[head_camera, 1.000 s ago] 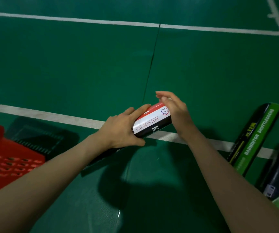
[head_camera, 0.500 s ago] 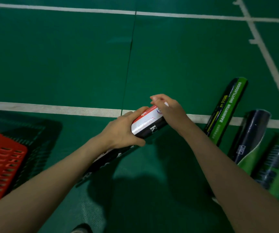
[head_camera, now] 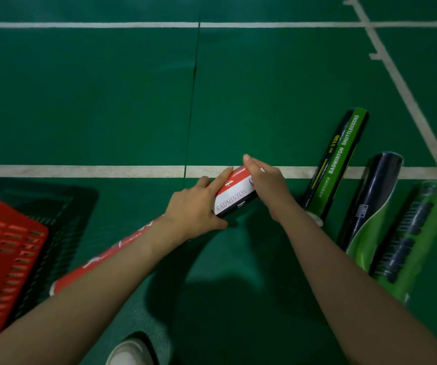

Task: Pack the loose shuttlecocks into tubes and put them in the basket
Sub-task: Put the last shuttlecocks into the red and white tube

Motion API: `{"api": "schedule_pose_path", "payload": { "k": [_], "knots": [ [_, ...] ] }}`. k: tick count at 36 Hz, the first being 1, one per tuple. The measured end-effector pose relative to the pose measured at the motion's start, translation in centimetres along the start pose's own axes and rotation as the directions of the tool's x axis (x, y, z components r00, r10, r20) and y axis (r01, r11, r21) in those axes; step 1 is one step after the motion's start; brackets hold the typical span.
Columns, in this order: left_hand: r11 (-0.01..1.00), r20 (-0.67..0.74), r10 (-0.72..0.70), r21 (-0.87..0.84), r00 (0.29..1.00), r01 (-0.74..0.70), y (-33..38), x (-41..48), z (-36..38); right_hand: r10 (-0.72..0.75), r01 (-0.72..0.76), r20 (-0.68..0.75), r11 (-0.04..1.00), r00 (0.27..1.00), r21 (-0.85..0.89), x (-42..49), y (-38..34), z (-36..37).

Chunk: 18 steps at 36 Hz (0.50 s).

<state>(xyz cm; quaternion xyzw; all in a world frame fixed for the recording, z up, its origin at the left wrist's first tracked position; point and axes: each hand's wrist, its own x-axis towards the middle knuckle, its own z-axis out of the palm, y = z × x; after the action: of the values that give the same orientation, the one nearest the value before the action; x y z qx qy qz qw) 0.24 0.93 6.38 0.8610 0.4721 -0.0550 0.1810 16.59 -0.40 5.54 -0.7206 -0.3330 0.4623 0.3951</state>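
A long red, white and black shuttlecock tube [head_camera: 234, 196] marked BADMINTON lies slanted above the green floor, its lower end reaching back under my left forearm. My left hand [head_camera: 193, 209] grips it near the far end, thumb underneath and fingers over the top. My right hand [head_camera: 264, 184] covers the tube's far end, fingers curled over the cap area. The tube mouth is hidden by that hand. A red plastic basket [head_camera: 4, 248] stands at the lower left. No loose shuttlecocks are visible.
Three more tubes lie on the floor at the right: a black and green one [head_camera: 337, 159], a dark navy one [head_camera: 372, 196] and a green one [head_camera: 412, 241]. White court lines cross the floor. A white shoe tip [head_camera: 125, 353] shows at the bottom.
The view has swung right and down, bringing all three floor tubes and more of the basket into sight. My right hand has closed down over the tube's far end. My left grip is unchanged.
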Motion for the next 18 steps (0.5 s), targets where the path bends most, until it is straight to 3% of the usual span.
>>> {"api": "schedule_pose_path", "payload": {
  "k": [5,9,12,15,18],
  "knots": [
    [0.984,-0.039,0.037,-0.172,0.999,-0.043,1.2,-1.0,1.3,-0.116,0.115,-0.007,0.993,0.993,-0.030,-0.9,-0.8,-1.8],
    [0.944,0.187,0.152,-0.318,0.971,-0.086,0.3,-1.9,3.0,-0.070,0.069,-0.103,0.998,0.992,-0.013,-0.9,1.0,-3.8],
    [0.941,0.281,0.066,-0.335,0.957,0.034,-1.4,-2.5,4.9,0.033,-0.029,-0.066,0.997,0.997,0.067,-0.7,2.6,-4.6],
    [0.958,0.173,-0.015,-0.280,0.985,0.064,-1.7,-2.7,6.2,0.076,-0.065,-0.149,0.995,0.986,0.075,0.0,3.8,-4.5],
    [0.946,0.145,-0.107,-0.288,0.984,0.145,-1.0,-1.8,6.9,-0.111,-0.046,-0.421,0.938,0.900,-0.344,1.0,6.5,-5.4]
  ]
}}
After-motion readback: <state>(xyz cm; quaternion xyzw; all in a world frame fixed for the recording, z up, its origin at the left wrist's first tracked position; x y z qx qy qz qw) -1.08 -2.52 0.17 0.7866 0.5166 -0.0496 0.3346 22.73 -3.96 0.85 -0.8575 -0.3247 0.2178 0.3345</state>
